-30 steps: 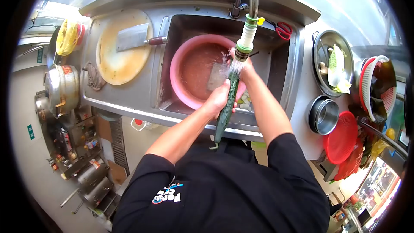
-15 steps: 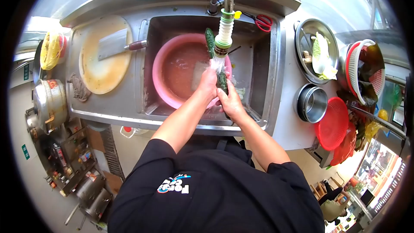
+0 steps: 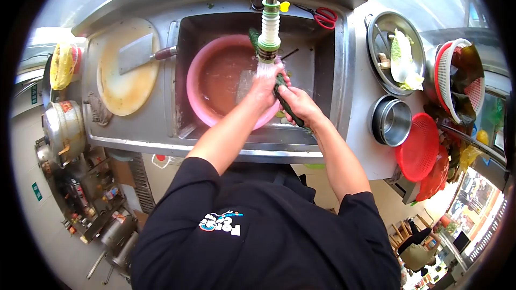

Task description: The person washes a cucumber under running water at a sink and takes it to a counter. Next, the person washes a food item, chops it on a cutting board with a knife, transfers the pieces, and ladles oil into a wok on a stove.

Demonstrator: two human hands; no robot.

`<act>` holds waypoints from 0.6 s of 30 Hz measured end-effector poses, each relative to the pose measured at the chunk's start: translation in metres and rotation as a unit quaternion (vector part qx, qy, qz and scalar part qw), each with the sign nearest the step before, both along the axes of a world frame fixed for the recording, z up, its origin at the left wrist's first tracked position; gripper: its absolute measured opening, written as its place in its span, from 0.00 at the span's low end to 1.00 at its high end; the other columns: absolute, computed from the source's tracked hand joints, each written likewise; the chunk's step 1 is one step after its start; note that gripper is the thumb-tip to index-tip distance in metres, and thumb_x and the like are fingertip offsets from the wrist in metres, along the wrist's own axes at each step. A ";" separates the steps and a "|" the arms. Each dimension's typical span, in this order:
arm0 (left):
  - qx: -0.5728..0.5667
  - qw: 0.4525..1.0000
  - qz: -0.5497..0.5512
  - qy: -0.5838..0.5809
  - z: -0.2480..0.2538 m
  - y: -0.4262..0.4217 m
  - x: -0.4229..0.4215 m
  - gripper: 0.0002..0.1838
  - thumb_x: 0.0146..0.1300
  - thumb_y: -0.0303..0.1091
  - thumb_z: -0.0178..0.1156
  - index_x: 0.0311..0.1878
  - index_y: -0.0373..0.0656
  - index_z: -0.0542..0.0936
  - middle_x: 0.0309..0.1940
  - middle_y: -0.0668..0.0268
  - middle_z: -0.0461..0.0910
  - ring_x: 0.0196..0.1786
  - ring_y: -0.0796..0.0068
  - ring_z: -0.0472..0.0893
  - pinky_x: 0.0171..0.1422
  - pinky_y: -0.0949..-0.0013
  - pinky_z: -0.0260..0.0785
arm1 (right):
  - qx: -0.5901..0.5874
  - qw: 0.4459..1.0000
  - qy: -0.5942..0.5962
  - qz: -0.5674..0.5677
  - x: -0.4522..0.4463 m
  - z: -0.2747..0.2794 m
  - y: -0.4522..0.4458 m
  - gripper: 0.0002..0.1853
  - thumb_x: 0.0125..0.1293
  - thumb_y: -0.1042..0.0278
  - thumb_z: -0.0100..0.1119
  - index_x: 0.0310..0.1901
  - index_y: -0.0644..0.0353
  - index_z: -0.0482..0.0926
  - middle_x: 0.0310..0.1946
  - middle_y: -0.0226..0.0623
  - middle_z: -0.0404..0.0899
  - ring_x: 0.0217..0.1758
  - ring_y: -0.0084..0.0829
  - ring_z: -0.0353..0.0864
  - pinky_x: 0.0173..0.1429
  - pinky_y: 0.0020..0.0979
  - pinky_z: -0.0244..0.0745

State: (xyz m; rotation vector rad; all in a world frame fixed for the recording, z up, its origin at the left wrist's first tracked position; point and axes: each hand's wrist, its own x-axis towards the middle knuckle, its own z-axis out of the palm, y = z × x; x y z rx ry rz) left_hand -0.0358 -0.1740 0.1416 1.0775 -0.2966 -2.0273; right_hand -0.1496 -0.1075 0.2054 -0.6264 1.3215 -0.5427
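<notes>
A dark green cucumber (image 3: pixel 290 108) slants over the right side of a pink basin (image 3: pixel 194 87) in the steel sink. My right hand (image 3: pixel 301 104) is wrapped round its lower part. My left hand (image 3: pixel 264 87) closes round the upper end, directly under the running faucet (image 3: pixel 269 35), with water splashing over the fingers. Reddish-brown water (image 3: pixel 220 83) fills much of the basin. Part of another green cucumber (image 3: pixel 253 37) shows behind the faucet nozzle, at the basin's far rim.
A cleaver (image 3: pixel 137 53) lies on a round board (image 3: pixel 126 88) at left. Red-handled scissors (image 3: pixel 325 17) rest behind the sink. To the right are a pan with cabbage (image 3: pixel 402 59), metal pots (image 3: pixel 395 122) and a red basket (image 3: pixel 418 147). A seated person (image 3: pixel 418 255) is at the lower right.
The cucumber has swung from nearly upright to a slant, its lower end now toward the right. Both hands have shifted on it. Another cucumber has come into sight at the basin's far rim.
</notes>
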 end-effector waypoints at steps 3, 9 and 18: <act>0.071 0.997 0.012 0.022 -0.003 -0.018 0.011 0.10 0.61 0.34 0.63 0.38 0.40 0.74 0.21 0.62 0.75 0.24 0.66 0.79 0.29 0.60 0.76 | -0.035 0.993 0.070 0.085 -0.005 0.015 0.022 0.18 0.67 0.54 0.53 0.42 0.64 0.69 0.21 0.29 0.68 0.13 0.20 0.67 0.15 0.26 0.62; 0.064 0.995 0.080 -0.003 -0.043 -0.045 0.013 0.15 0.67 0.46 0.55 0.38 0.42 0.76 0.21 0.59 0.77 0.19 0.61 0.77 0.22 0.59 0.74 | -0.002 0.988 0.115 0.108 -0.033 0.061 0.085 0.17 0.68 0.55 0.55 0.44 0.63 0.69 0.23 0.29 0.69 0.14 0.18 0.66 0.17 0.24 0.63; -0.152 0.980 0.011 -0.125 -0.031 0.010 -0.019 0.08 0.66 0.34 0.48 0.43 0.41 0.69 0.28 0.62 0.73 0.27 0.67 0.76 0.31 0.56 0.76 | 0.116 0.992 -0.055 0.017 -0.074 0.045 0.102 0.17 0.68 0.54 0.55 0.47 0.61 0.71 0.24 0.29 0.72 0.13 0.17 0.68 0.14 0.23 0.61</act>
